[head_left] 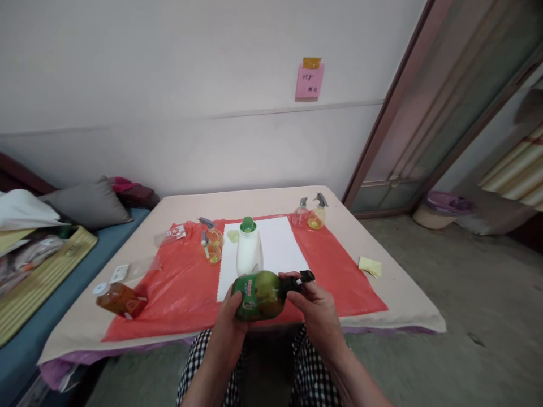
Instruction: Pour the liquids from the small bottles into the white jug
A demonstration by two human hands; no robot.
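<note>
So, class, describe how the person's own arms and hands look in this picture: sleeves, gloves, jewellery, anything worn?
Both forearms are bare up to the picture's lower edge, with no sleeves in view. The left hand and the right hand wear no gloves. No ring, watch or bracelet shows, though some fingers are hidden. The only clothing in view is black-and-white checked trousers on the legs beneath the arms.

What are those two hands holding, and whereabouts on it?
A green bottle, tipped on its side. The left hand cups its body; the right hand grips the dark cap end.
</note>
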